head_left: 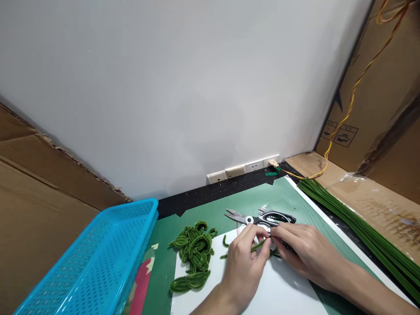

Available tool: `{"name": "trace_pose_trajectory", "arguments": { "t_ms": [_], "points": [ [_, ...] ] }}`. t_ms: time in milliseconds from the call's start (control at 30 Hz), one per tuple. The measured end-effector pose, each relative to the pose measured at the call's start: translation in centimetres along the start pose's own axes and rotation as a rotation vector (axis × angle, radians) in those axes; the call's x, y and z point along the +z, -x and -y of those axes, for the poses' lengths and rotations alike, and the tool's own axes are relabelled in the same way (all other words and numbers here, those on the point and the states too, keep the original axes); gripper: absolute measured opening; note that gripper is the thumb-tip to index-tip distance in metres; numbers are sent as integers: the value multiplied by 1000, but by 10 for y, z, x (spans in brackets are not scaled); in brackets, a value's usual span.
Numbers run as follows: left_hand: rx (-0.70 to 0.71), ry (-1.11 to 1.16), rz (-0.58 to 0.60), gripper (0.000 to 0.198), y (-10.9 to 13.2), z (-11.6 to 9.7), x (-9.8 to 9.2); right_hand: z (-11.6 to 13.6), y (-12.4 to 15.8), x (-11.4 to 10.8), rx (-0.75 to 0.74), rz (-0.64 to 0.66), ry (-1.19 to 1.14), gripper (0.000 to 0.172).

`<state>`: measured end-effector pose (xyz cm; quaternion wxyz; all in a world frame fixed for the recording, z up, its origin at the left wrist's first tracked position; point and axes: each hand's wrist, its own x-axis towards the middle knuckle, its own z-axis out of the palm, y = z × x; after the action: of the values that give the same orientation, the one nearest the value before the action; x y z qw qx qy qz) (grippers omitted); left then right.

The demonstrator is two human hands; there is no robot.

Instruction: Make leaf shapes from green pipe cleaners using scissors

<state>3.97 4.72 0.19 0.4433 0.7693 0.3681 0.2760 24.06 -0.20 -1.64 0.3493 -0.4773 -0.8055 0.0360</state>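
Observation:
My left hand and my right hand meet over a white sheet on a green mat. Both pinch the same green pipe cleaner, which runs between their fingertips. A small roll of clear tape lies half hidden just behind the fingers. Black-handled scissors rest on the mat right beyond the hands, blades pointing left. A pile of coiled green pipe cleaner pieces lies to the left of my left hand.
A blue plastic basket stands at the left edge. A bundle of long green pipe cleaners lies along the right side. Cardboard walls flank the space, with yellow wire and wall sockets behind.

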Motion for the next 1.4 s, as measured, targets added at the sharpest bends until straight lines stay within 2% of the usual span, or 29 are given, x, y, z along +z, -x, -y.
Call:
{"name": "trace_pose_trajectory", "arguments": {
  "t_ms": [400, 667, 1233, 1400],
  "points": [
    [23, -92, -8, 11, 0, -4, -1, 3, 0, 4, -4, -87, 19, 16],
    [22, -110, -17, 8, -1, -3, 0, 8, 1, 6, 14, -70, -11, 16],
    [22, -82, -11, 8, 0, -4, -1, 10, -1, 9, 5, -165, 11, 18],
    [42, -96, 0, 9, 0, -3, -1, 11, -2, 6, -1, -153, -17, 17]
  ]
}}
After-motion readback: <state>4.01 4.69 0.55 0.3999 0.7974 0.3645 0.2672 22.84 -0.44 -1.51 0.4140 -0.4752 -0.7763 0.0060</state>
